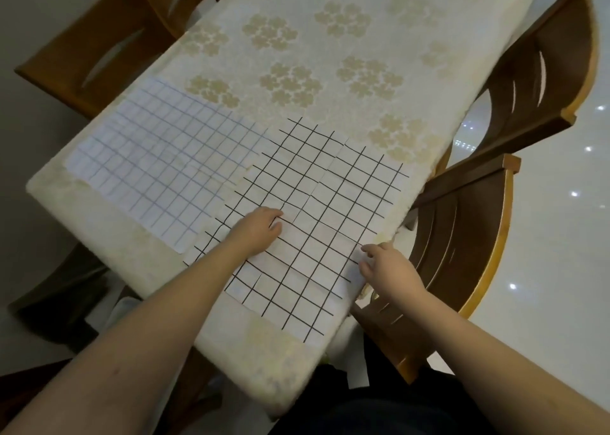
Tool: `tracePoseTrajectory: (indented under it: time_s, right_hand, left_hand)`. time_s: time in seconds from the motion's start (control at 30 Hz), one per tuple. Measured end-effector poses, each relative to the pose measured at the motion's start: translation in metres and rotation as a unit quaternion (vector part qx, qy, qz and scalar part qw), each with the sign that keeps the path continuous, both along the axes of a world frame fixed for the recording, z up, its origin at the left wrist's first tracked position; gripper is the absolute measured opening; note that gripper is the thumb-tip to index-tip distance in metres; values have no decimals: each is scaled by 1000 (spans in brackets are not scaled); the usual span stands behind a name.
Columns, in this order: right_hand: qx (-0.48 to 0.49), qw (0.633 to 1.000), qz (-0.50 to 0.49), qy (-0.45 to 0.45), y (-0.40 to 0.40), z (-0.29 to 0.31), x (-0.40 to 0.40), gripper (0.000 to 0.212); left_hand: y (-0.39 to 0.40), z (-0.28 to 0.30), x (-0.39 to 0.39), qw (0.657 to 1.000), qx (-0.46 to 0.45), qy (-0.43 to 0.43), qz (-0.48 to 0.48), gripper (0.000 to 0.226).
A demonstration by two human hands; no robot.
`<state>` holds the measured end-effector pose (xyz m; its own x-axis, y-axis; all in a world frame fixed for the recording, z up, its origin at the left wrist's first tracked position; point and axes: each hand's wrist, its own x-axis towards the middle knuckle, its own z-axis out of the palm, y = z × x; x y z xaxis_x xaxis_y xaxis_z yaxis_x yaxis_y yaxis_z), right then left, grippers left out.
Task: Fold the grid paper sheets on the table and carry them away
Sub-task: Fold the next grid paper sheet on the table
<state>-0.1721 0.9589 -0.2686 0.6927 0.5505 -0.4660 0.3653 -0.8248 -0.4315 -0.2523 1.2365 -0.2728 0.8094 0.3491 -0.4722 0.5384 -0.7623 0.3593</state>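
The right hand (391, 266) is resting at the tabletop's right edge, its loosely spread fingers touching the edge of the black-lined grid sheet (317, 223). The left hand (259, 231) is pressing on that sheet's middle, fingers curled under slightly, gripping nothing. This sheet is lying flat on the floral tabletop (313, 55), overlapping the blue-lined grid sheet (158, 157) to its left. Wooden chairs (462, 253) are standing beside the tabletop

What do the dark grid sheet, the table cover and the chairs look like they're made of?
Dark grid sheet: thin matte paper, going by its creases and slits.
Table cover: probably soft cloth or textured vinyl, cream with a woven-looking flower pattern; hard to say which.
Chairs: varnished wood, brown with a slight sheen.
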Motion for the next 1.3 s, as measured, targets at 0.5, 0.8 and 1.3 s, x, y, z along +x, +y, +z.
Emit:
tracePoseTrajectory:
  time_s: [0.5,0.8,1.3]
  right_hand:
    - [213,799,-476,300,15,-14,-8,41]
    - [240,712,-544,374,28,-19,-6,14]
    - [261,735,-504,372,13,-7,-2,13]
  left_hand:
    - [76,-20,20,919,-110,-97,366,39]
    - [82,-16,35,867,-194,-88,451,32]
    - [83,-10,51,709,-415,-80,564,13]
